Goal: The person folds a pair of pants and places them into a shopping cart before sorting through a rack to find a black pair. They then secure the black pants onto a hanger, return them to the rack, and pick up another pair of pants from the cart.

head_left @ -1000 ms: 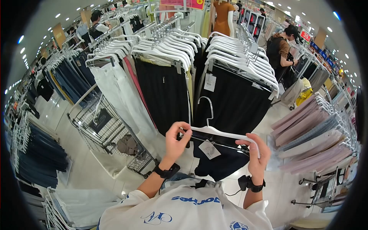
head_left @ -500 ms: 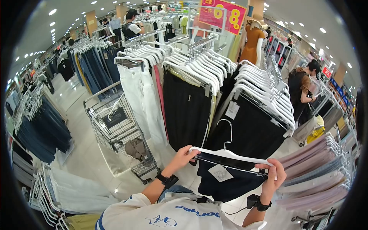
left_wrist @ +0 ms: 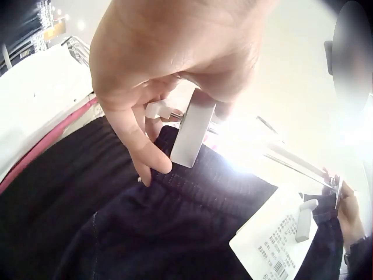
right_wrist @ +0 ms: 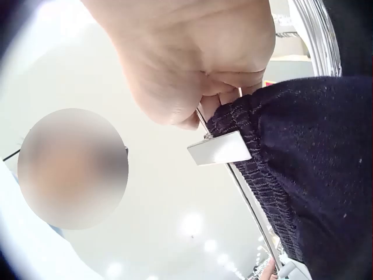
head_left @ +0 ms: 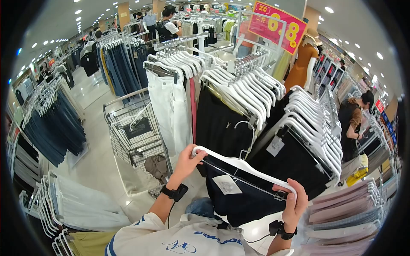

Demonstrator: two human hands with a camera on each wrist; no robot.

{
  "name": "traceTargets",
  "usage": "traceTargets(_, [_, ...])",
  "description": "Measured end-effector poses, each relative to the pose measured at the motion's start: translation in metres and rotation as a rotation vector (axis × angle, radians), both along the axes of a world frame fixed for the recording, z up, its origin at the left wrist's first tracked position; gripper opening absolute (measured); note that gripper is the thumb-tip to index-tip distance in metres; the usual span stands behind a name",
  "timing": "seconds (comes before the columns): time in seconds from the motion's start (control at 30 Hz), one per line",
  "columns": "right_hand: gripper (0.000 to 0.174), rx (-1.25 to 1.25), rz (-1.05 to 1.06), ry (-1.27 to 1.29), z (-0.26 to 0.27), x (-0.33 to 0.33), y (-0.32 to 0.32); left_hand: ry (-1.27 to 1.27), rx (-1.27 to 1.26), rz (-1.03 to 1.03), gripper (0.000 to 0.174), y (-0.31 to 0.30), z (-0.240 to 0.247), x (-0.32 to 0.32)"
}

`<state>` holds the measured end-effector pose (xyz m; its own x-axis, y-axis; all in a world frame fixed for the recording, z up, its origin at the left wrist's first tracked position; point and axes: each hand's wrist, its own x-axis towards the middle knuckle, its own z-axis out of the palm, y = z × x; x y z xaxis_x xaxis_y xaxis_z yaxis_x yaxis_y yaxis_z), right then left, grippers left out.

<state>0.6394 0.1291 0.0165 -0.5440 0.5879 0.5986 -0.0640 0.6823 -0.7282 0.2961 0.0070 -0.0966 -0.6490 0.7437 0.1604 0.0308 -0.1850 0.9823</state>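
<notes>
Between both hands hangs a white hanger with a hook on top and a metal clip bar below. Dark navy trousers with a gathered waistband and a white paper tag are clipped to it. My left hand grips the hanger's left end; in the left wrist view this hand is beside a metal clip. At the hanger's other end my right hand holds on with curled fingers. The right wrist view shows that hand by another clip on the waistband.
Racks of black trousers and white trousers stand ahead. A wire cart is at the left, pink trousers at the lower right. A red price sign hangs above. A person stands at the right, another farther back.
The head view has turned rightwards and the racks appear shifted. The hanger, first lowered in view, is now raised a little and tilts down to the right, with both hands still gripping it.
</notes>
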Motion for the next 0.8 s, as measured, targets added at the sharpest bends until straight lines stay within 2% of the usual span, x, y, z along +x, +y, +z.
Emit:
traceTargets(0.17, [0.046, -0.007, 0.137, 0.023, 0.009, -0.060, 0.037, 0.070, 0.041, 0.114, 0.023, 0.017, 0.017, -0.053])
traceTargets(0.27, [0.048, -0.032, 0.201, -0.026, 0.019, -0.096, 0.053, 0.238, 0.084, 0.198, 0.022, 0.031, 0.013, -0.099])
traceTargets(0.47, [0.030, -0.104, 0.170, -0.144, 0.029, -0.146, 0.081, 0.285, 0.167, 0.151, 0.018, 0.070, 0.059, -0.148])
traceTargets(0.5, [0.029, -0.067, 0.154, -0.080, 0.022, -0.157, 0.084, 0.301, 0.197, 0.134, 0.019, 0.077, 0.064, -0.153])
traceTargets(0.57, [0.027, -0.111, 0.068, -0.131, 0.015, -0.170, 0.086, 0.302, 0.212, 0.108, 0.022, 0.090, 0.058, -0.177])
traceTargets(0.63, [0.023, -0.032, 0.023, -0.154, 0.015, -0.184, 0.089, 0.284, 0.245, 0.047, 0.026, 0.103, 0.060, -0.196])
traceTargets(0.67, [0.023, -0.036, 0.029, -0.105, 0.012, -0.190, 0.093, 0.264, 0.232, 0.019, 0.035, 0.109, 0.061, -0.204])
traceTargets(0.8, [0.016, -0.079, -0.015, -0.012, -0.006, -0.205, 0.109, 0.371, 0.219, -0.019, 0.048, 0.136, 0.075, -0.217])
